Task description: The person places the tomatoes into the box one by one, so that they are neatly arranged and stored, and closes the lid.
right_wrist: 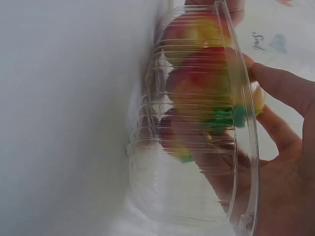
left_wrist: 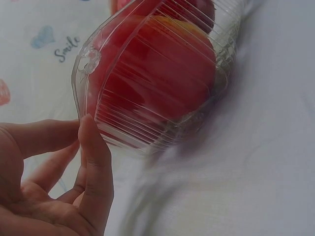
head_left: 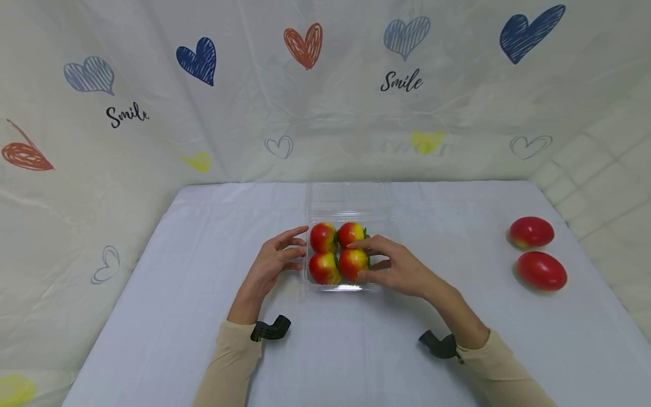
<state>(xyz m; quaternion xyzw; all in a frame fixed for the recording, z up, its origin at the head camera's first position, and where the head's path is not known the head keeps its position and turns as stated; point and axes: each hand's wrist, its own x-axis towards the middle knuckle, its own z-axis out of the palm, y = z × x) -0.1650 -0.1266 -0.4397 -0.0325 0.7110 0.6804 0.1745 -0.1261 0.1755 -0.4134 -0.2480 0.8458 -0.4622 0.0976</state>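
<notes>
A clear plastic container (head_left: 333, 288) with its lid (head_left: 351, 199) laid back holds several red-yellow fruits with green leaves, in two rows. My left hand (head_left: 272, 263) is at its left side; in the left wrist view, the thumb and a finger of that hand (left_wrist: 64, 182) pinch the container's rim (left_wrist: 77, 91). The thumb and fingers of my right hand (head_left: 402, 268) reach over the right side and curl round the front right fruit (head_left: 351, 263). The right wrist view has this hand (right_wrist: 280, 147) behind the clear wall (right_wrist: 182, 191), its fingers partly hidden.
Two red oval fruits, one behind (head_left: 532, 232) and one nearer (head_left: 541, 271), lie at the right of the white-covered table (head_left: 315, 362). A pale curtain (head_left: 346, 107) with printed hearts and lettering hangs behind the table's far edge and at its sides.
</notes>
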